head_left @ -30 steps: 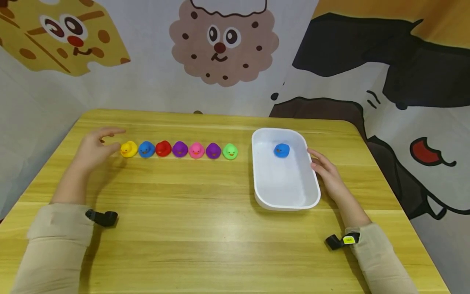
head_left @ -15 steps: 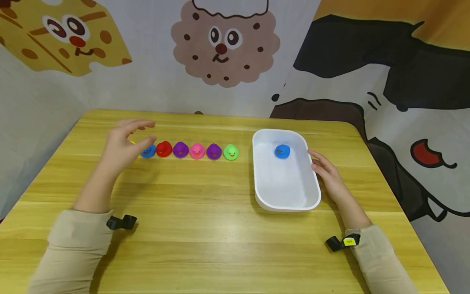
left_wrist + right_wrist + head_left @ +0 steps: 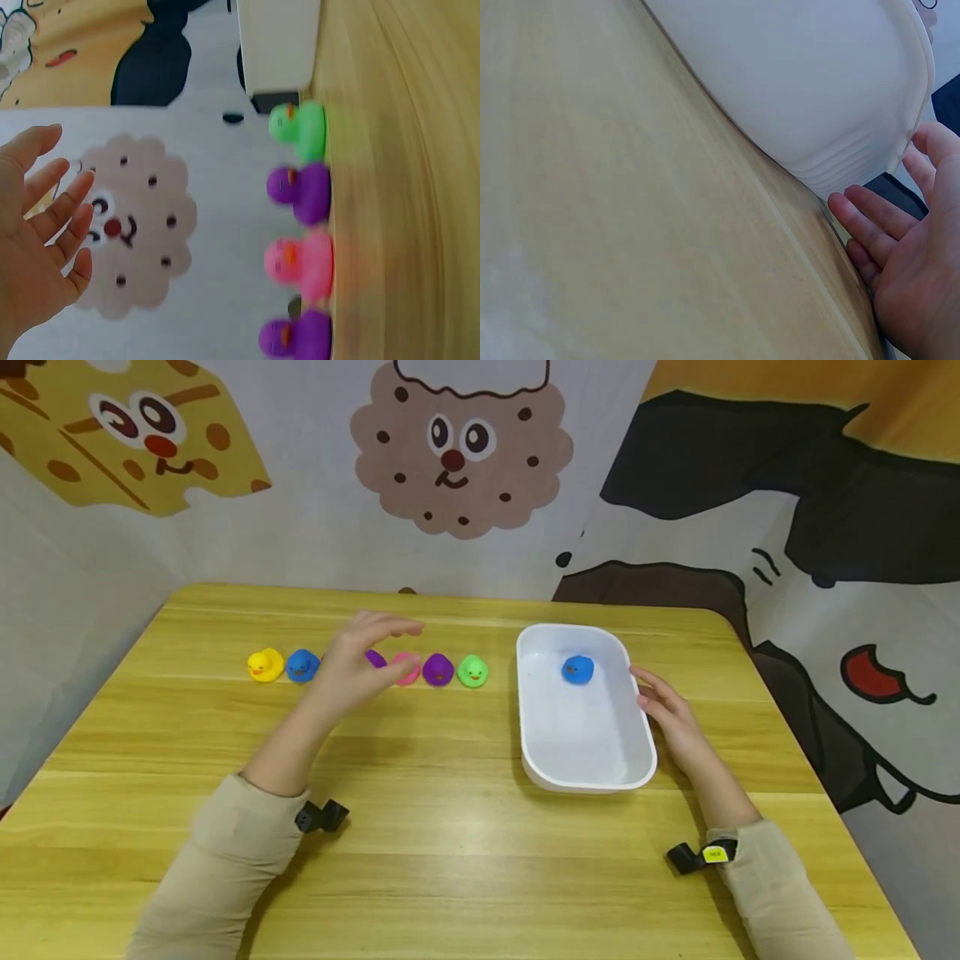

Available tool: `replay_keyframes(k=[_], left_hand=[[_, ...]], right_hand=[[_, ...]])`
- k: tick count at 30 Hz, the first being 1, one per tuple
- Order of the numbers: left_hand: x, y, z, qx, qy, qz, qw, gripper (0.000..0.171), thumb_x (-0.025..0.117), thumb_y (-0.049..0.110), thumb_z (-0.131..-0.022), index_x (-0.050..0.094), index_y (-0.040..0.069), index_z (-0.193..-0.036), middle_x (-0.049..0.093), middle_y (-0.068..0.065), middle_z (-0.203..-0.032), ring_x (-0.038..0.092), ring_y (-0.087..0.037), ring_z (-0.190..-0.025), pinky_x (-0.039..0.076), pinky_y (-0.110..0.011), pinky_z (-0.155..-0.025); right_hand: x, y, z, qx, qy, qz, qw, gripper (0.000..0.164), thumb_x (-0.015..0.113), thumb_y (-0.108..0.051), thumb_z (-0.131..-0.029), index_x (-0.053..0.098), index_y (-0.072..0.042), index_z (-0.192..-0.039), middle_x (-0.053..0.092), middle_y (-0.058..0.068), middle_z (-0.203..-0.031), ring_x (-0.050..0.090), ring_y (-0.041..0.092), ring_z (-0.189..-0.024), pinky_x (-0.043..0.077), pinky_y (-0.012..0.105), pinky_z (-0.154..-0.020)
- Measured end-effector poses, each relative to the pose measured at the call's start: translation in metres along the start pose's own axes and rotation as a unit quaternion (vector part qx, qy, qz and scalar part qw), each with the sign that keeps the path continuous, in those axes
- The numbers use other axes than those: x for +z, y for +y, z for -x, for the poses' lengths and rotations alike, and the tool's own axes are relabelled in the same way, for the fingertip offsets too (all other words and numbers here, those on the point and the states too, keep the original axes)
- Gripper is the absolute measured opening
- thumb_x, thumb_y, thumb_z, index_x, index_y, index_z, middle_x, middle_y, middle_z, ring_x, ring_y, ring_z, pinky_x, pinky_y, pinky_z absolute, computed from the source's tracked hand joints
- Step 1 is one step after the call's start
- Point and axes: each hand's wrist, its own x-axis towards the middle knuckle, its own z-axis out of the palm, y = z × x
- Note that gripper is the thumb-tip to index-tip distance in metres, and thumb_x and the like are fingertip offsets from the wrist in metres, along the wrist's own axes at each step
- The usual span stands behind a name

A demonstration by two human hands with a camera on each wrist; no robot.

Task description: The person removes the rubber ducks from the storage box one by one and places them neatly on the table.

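Observation:
My left hand [image 3: 356, 664] hovers over the middle of a row of small rubber ducks, its fingers spread and nothing held. From the left stand a yellow duck [image 3: 266, 666], a blue duck [image 3: 302, 667], a red one almost wholly hidden by the hand, a purple duck [image 3: 377, 658], a pink duck [image 3: 407, 669], another purple duck [image 3: 438, 670] and a green duck [image 3: 473, 672]. In the left wrist view the hand is apart from the ducks. My right hand [image 3: 672, 718] touches the right side of a white plastic tub [image 3: 585, 743] with loosely bent fingers. Inside the tub sits a blue duck [image 3: 578, 670].
Everything rests on a wooden table [image 3: 420, 877]. Behind it hangs a cartoon-printed cloth [image 3: 300, 543], close to the table's far edge. A small black camera [image 3: 322, 817] is on the left wrist, another camera [image 3: 686, 857] on the right.
My left hand has moved right along the row, from beside the yellow duck to over the middle ducks. The yellow duck shows again. My right hand and the tub have stayed put.

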Motion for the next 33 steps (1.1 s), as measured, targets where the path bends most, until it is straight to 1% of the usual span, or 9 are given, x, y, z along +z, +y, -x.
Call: replay_keyframes(k=[2, 7, 12, 19, 20, 23, 26, 27, 33], left_hand=[[0.009, 0.004, -0.004, 0.000, -0.008, 0.012, 0.9999, 0.036, 0.079, 0.004, -0.077, 0.069, 0.001, -0.111, 0.066, -0.010, -0.112, 0.051, -0.024, -0.108, 0.039, -0.042, -0.092], [0.030, 0.013, -0.013, -0.022, -0.038, 0.018, 0.9989, 0.036, 0.079, 0.015, -0.080, 0.069, 0.005, -0.114, 0.064, -0.004, -0.116, 0.049, -0.019, -0.111, 0.038, -0.041, -0.094], [0.053, 0.023, -0.024, -0.011, -0.071, 0.013, 0.9973, 0.040, 0.077, 0.022, -0.082, 0.067, 0.006, -0.118, 0.064, -0.002, -0.116, 0.048, -0.018, -0.113, 0.037, -0.040, -0.097], [0.086, 0.035, -0.039, -0.029, -0.119, 0.016, 0.9924, 0.045, 0.075, 0.030, -0.084, 0.064, 0.012, -0.124, 0.064, 0.001, -0.115, 0.050, -0.015, -0.110, 0.037, -0.037, -0.095], [0.091, 0.035, -0.041, -0.028, -0.125, 0.017, 0.9916, 0.045, 0.074, 0.030, -0.085, 0.064, 0.012, -0.125, 0.064, 0.001, -0.115, 0.050, -0.016, -0.110, 0.035, -0.038, -0.099], [0.104, 0.035, -0.046, -0.030, -0.141, 0.015, 0.9895, 0.046, 0.074, 0.031, -0.085, 0.063, 0.013, -0.126, 0.064, 0.000, -0.115, 0.050, -0.017, -0.110, 0.034, -0.037, -0.099], [0.116, 0.033, -0.051, -0.027, -0.153, 0.005, 0.9878, 0.046, 0.074, 0.030, -0.085, 0.063, 0.015, -0.127, 0.064, 0.001, -0.114, 0.051, -0.017, -0.109, 0.036, -0.033, -0.095], [0.120, 0.033, -0.053, -0.027, -0.158, 0.002, 0.9871, 0.046, 0.074, 0.030, -0.085, 0.063, 0.015, -0.127, 0.064, 0.002, -0.113, 0.051, -0.016, -0.107, 0.038, -0.031, -0.090], [0.140, 0.030, -0.064, -0.027, -0.192, 0.001, 0.9810, 0.048, 0.074, 0.026, -0.086, 0.060, 0.010, -0.129, 0.063, -0.003, -0.117, 0.052, -0.016, -0.107, 0.039, -0.025, -0.089]], right_hand=[[0.000, 0.000, 0.000, 0.003, 0.001, -0.001, 1.000, 0.048, 0.049, -0.022, -0.101, 0.039, -0.015, -0.147, 0.056, 0.001, -0.126, 0.056, 0.010, -0.108, 0.049, 0.024, -0.083], [0.001, 0.000, 0.000, 0.005, 0.000, -0.004, 1.000, 0.047, 0.049, -0.022, -0.101, 0.039, -0.016, -0.147, 0.056, 0.000, -0.125, 0.057, 0.010, -0.107, 0.050, 0.024, -0.082], [0.000, 0.000, 0.001, 0.002, -0.005, -0.010, 1.000, 0.048, 0.049, -0.022, -0.101, 0.039, -0.017, -0.148, 0.054, 0.001, -0.125, 0.057, 0.011, -0.106, 0.051, 0.025, -0.079], [-0.001, 0.000, 0.001, 0.010, -0.007, -0.013, 1.000, 0.048, 0.049, -0.024, -0.101, 0.038, -0.018, -0.148, 0.054, 0.002, -0.128, 0.057, 0.010, -0.106, 0.051, 0.026, -0.079], [-0.001, 0.000, 0.001, 0.012, -0.007, -0.015, 1.000, 0.048, 0.049, -0.025, -0.101, 0.039, -0.018, -0.148, 0.054, 0.002, -0.129, 0.057, 0.010, -0.106, 0.051, 0.027, -0.079], [-0.001, 0.000, 0.000, 0.015, -0.006, -0.017, 1.000, 0.048, 0.050, -0.025, -0.101, 0.039, -0.019, -0.147, 0.054, 0.003, -0.129, 0.057, 0.010, -0.106, 0.051, 0.027, -0.080], [0.000, 0.000, 0.000, 0.009, -0.003, -0.006, 1.000, 0.048, 0.049, -0.025, -0.101, 0.039, -0.017, -0.147, 0.055, 0.003, -0.128, 0.057, 0.010, -0.107, 0.050, 0.025, -0.081], [0.000, 0.000, 0.000, 0.007, -0.002, -0.004, 1.000, 0.048, 0.049, -0.024, -0.101, 0.039, -0.017, -0.147, 0.054, 0.003, -0.127, 0.057, 0.010, -0.107, 0.050, 0.024, -0.081], [-0.001, -0.001, 0.000, 0.009, -0.004, -0.003, 1.000, 0.049, 0.049, -0.022, -0.101, 0.037, -0.016, -0.148, 0.055, -0.002, -0.124, 0.057, 0.009, -0.107, 0.050, 0.023, -0.081]])
